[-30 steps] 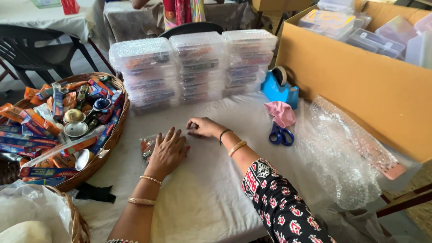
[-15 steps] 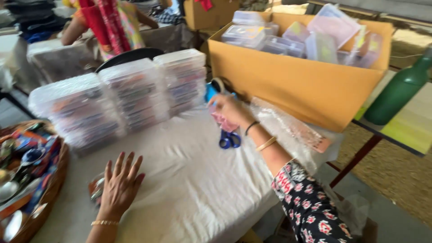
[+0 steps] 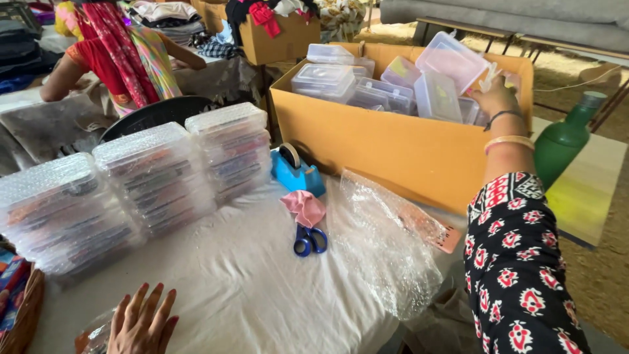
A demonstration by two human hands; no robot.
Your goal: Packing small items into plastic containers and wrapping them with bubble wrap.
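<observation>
My right hand (image 3: 496, 98) reaches into the far right end of an open cardboard box (image 3: 386, 147) full of clear plastic boxes (image 3: 386, 92). Its fingers curl at a crinkled clear piece there; whether they grip it is hard to tell. My left hand (image 3: 141, 321) lies flat on the white tablecloth (image 3: 242, 288) at the near edge, fingers spread, next to a small bubble-wrapped packet (image 3: 92, 335). Between the hands lie blue-handled scissors (image 3: 310, 240), a pink cloth (image 3: 303, 206) and a blue tape dispenser (image 3: 296, 172).
Three stacks of bubble-wrapped boxes (image 3: 151, 177) stand at the table's left. A loose bubble-wrap sheet (image 3: 383, 252) hangs over the right edge. A green bottle (image 3: 567, 137) stands beyond the cardboard box. A basket (image 3: 18, 308) sits far left. Another person (image 3: 111, 52) works behind.
My right hand went from the middle of the table, past the scissors, up into the cardboard box. The view swung right. My left hand stayed flat on the cloth.
</observation>
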